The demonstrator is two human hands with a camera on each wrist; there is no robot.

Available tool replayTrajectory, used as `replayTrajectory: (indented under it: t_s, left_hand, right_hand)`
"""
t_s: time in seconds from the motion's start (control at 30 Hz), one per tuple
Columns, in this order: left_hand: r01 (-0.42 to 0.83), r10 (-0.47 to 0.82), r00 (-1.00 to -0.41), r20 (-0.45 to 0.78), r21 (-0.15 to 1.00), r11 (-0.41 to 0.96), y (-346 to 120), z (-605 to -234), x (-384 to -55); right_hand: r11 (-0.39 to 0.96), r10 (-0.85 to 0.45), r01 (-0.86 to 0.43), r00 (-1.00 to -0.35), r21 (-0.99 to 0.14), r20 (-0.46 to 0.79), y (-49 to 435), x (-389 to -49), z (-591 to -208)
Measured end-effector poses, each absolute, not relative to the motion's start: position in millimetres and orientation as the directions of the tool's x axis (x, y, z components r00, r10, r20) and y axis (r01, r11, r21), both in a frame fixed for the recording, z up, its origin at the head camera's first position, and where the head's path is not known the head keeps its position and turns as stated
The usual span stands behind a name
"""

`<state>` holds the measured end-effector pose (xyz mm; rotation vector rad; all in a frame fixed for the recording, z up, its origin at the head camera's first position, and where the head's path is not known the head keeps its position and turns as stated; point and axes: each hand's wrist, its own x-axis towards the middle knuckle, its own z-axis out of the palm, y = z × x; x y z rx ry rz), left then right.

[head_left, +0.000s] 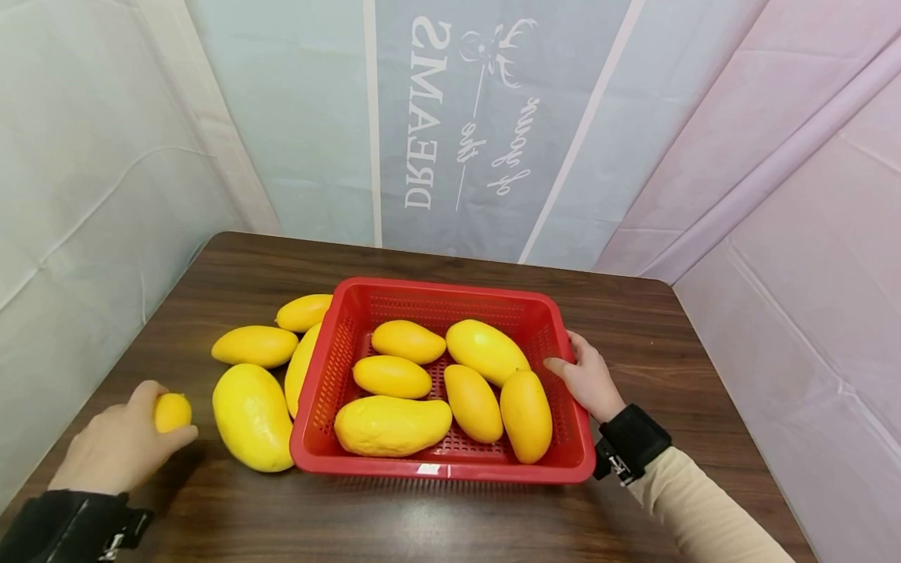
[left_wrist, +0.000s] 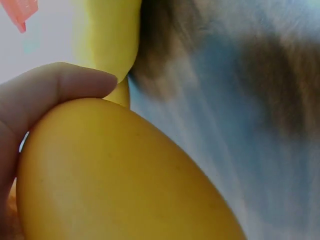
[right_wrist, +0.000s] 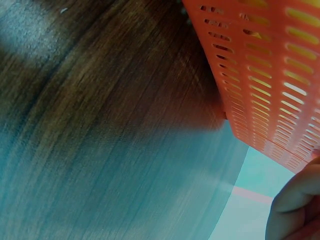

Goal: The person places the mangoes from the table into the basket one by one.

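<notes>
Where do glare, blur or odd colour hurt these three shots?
Head view: mostly sharp, with soft glare on the table at bottom centre and a small white highlight on the front rim of the red basket; left wrist view: upper left washed out, table blurred into bluish streaks beside the close-up mango; right wrist view: blue-green cast across the lower part, red basket looking orange.

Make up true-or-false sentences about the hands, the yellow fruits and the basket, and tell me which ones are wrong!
1. The left hand holds a yellow fruit. True.
2. The right hand grips the rim of the red basket. True.
3. Six fruits lie in the basket. True.
4. No fruit lies outside the basket on the table. False: four fruits do.
5. The table is white. False: it is dark brown.
</notes>
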<state>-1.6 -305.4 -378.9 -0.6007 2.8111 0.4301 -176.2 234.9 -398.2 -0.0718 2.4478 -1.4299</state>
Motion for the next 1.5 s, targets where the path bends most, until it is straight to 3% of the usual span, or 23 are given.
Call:
replayTrajectory:
  t_s: [0.9,1.2,1.5]
  left_hand:
    - [-0.280,-0.263,-0.960,-0.098,0.280,0.918,-276,-335,-30]
    - [-0.121,-0.123,-0.992,-0.012,0.293,0.948,-256,-320,-47]
    - [0.011,0.011,-1.000,-0.001,0.245,0.969,-230,-312,-64]
  right_hand:
    - [0.492,-0.197,0.111,-0.952,-0.864,-0.235,237,-176,-402]
    - [0.483,-0.201,0.108,-0.952,-0.869,-0.231,236,-176,-401]
    - [0.485,-0.203,0.099,-0.954,-0.869,-0.222,236,-176,-401]
